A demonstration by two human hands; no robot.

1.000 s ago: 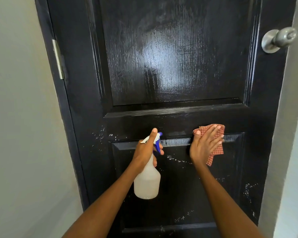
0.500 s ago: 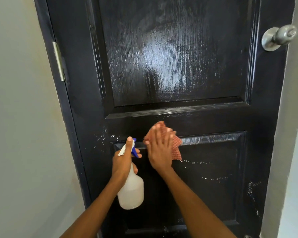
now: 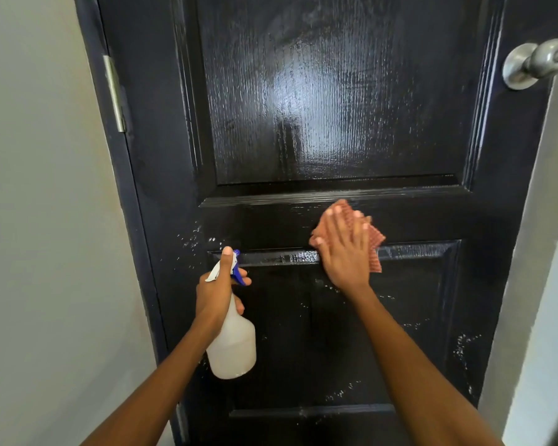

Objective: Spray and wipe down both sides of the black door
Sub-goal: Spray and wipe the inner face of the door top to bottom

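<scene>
Door fills the view, hinged at 9 o'clock, knob at 2 o'clock. Wiping is the step in hand: the right hand, fingers straight and close together, presses a red cloth flat on the rail between the upper and lower panels. The left hand, at 8 o'clock from the cloth, grips the spray bottle by the neck, thumb up along the nozzle. The upper panel shines wet; white droplets dot the lower panel at 5 and 7 o'clock. Next, I judge, the cloth must sweep downward over those droplets.
</scene>
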